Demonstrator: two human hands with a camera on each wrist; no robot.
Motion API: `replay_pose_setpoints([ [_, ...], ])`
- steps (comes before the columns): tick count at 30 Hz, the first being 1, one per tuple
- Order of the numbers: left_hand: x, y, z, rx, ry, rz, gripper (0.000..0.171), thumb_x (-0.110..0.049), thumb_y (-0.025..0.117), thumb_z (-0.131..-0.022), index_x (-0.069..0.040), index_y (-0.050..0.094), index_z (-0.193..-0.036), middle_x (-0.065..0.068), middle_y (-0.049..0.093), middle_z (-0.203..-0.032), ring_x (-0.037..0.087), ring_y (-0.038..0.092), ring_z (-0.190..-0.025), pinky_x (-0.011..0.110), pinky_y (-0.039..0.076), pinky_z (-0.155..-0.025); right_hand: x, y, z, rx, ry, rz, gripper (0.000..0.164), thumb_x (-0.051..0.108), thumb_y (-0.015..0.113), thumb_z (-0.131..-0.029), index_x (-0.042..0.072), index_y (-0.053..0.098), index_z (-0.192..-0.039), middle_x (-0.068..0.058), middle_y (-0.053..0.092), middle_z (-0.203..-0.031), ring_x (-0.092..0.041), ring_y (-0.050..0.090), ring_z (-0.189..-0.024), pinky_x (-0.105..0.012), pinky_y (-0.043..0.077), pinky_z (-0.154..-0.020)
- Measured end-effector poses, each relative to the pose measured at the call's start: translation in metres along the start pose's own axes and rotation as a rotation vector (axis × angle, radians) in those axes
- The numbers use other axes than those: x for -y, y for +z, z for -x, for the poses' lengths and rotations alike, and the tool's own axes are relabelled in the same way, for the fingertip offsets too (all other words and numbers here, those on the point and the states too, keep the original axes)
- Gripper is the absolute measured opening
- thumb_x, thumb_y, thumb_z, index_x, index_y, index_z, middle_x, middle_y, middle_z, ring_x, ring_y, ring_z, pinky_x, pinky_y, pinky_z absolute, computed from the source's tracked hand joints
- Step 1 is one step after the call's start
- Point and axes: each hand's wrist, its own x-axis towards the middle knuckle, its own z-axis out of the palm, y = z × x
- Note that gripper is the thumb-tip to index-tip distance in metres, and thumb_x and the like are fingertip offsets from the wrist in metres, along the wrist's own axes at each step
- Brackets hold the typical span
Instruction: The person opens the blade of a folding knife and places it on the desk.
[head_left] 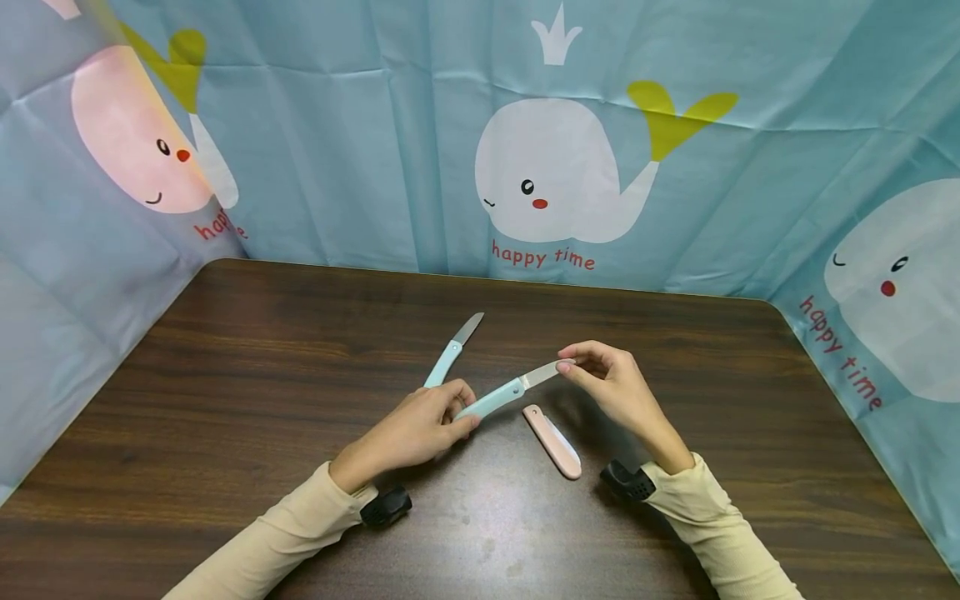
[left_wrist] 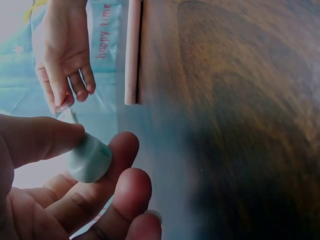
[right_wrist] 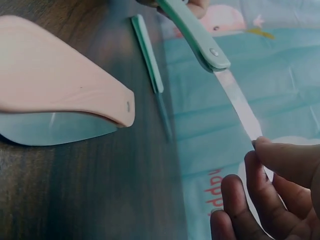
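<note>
A folding knife (head_left: 491, 400) with a light green-blue handle is held above the table, its blade swung out in line with the handle. My left hand (head_left: 423, 421) grips the handle's end between thumb and fingers; the left wrist view shows the rounded handle end (left_wrist: 90, 159) there. With thumb and forefinger my right hand (head_left: 615, 387) pinches the blade (right_wrist: 240, 102) near its tip. On the table to the right of the held knife lies a pink folding knife (head_left: 553, 442), its blade folded into the handle with an edge showing.
A second green-blue folding knife (head_left: 446, 358) lies unfolded on the table beyond my left hand, its handle end hidden behind the fingers. The dark wood table (head_left: 262, 350) ends at a blue whale-print curtain (head_left: 322, 167) at the back and sides.
</note>
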Motion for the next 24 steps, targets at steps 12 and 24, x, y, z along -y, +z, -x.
replay_pose_setpoints([
  [12,0.002,0.002,0.0,-0.076,-0.001,-0.147,0.01,-0.019,0.07,-0.092,-0.013,0.066,-0.099,-0.007,0.054,-0.071,0.004,0.042,-0.056,0.02,0.035,-0.053,-0.007,0.005,-0.017,-0.014,0.035,0.02,0.023,0.017,0.073,-0.091,0.001,0.07,-0.106,-0.015,0.074,-0.099,-0.017,0.07,-0.082,-0.02,0.052,-0.072],
  [24,0.001,0.0,-0.018,-0.089,-0.041,-0.189,0.017,-0.012,0.073,-0.088,-0.007,0.071,-0.104,-0.007,0.063,-0.07,0.005,0.047,-0.056,0.02,0.037,-0.056,-0.005,0.006,-0.051,0.019,0.045,0.065,0.029,0.017,0.072,-0.092,-0.002,0.069,-0.113,-0.018,0.074,-0.103,-0.017,0.069,-0.086,-0.02,0.051,-0.073],
])
